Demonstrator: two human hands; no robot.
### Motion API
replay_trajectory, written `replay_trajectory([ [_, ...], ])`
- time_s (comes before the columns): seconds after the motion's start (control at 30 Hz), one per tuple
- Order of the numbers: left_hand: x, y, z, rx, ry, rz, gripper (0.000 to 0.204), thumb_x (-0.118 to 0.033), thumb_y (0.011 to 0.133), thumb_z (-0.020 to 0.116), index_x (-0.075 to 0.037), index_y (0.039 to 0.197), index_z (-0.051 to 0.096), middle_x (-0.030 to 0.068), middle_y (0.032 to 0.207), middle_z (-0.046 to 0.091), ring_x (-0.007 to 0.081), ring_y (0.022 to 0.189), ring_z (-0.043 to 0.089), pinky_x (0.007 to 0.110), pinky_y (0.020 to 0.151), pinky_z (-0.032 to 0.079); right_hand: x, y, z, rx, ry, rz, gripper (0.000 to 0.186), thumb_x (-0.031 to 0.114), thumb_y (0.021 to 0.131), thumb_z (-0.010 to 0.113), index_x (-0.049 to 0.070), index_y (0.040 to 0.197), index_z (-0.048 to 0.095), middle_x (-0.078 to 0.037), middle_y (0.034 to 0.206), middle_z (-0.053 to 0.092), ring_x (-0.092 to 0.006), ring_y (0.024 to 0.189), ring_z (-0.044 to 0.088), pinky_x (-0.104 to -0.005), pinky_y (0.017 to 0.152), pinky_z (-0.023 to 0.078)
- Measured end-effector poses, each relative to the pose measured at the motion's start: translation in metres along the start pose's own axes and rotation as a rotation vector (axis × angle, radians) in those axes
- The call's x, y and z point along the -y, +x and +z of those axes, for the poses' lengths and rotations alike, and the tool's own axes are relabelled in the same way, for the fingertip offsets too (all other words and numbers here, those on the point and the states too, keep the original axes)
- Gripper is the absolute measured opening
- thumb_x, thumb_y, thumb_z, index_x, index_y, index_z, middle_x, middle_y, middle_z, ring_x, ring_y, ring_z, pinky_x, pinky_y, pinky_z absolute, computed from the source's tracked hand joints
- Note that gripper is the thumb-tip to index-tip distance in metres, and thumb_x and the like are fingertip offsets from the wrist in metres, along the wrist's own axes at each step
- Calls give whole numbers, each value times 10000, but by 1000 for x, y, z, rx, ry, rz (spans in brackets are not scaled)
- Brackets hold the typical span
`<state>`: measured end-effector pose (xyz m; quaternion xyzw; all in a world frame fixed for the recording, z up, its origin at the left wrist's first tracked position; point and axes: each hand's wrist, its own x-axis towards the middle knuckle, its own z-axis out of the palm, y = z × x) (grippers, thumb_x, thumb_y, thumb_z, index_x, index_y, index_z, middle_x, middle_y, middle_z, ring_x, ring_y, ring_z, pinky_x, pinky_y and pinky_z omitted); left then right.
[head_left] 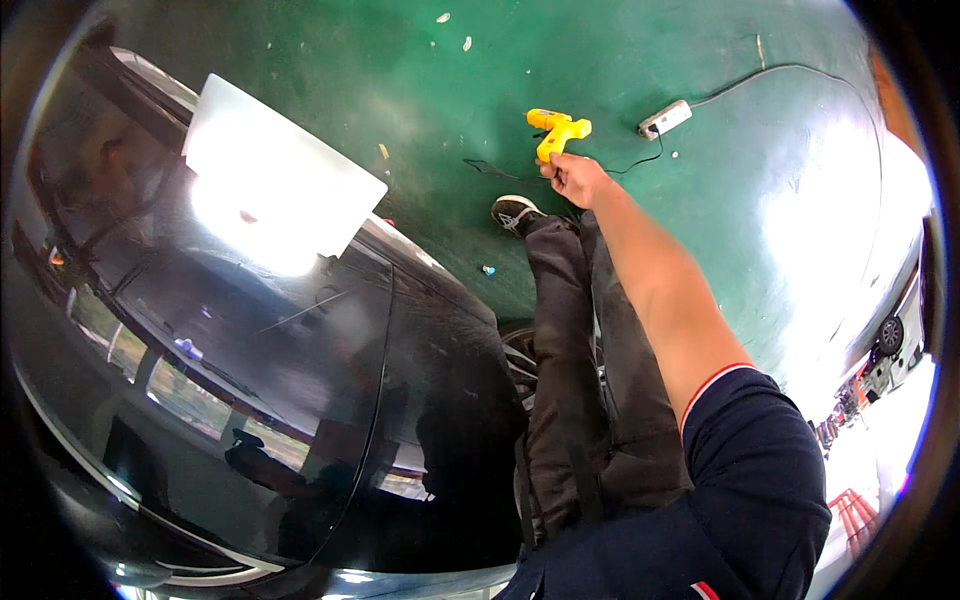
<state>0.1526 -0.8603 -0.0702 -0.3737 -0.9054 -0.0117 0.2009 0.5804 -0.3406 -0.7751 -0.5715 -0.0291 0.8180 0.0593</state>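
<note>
My right arm stretches out over the green floor, and my right hand [577, 180] is closed around the lower handle of a yellow glue gun [562, 132]. The tool is pistol-shaped, with its body pointing to the left. A thin black cord [640, 163] runs from near my hand to a white power strip [670, 120] on the floor, just to the right of the tool. My left hand is out of the picture.
A glossy black car panel [440, 400] fills the left side, reflecting its surroundings. On it rests a white rectangular board [290, 165] with a bright glare. My shoe [516, 212] stands beside the car. A grey cable [800, 68] curves from the power strip along the right. Small scraps dot the floor.
</note>
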Motion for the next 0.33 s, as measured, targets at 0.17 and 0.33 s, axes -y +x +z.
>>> replay_trajectory([
  [0.17, 19, -30, -51, 10, -100, 82, 795, -389, 842, 801, 104, 1376, 478, 340, 1263, 591, 406, 1077, 663, 536, 932, 554, -6, 40, 37, -32, -72, -36, 243, 232, 1064, 553, 126, 1268, 628, 5, 1172, 703, -135, 1013, 664, -311, 803, 514],
  [0.33, 28, 27, 31, 27, 399, 265, 795, -387, 892, 770, 78, 1444, 437, 332, 1270, 594, 453, 1077, 657, 544, 917, 562, 4, 118, -126, -541, -1632, -171, 292, 184, 1004, 512, 84, 1180, 723, -110, 1200, 731, -287, 1098, 699, -410, 906, 576],
])
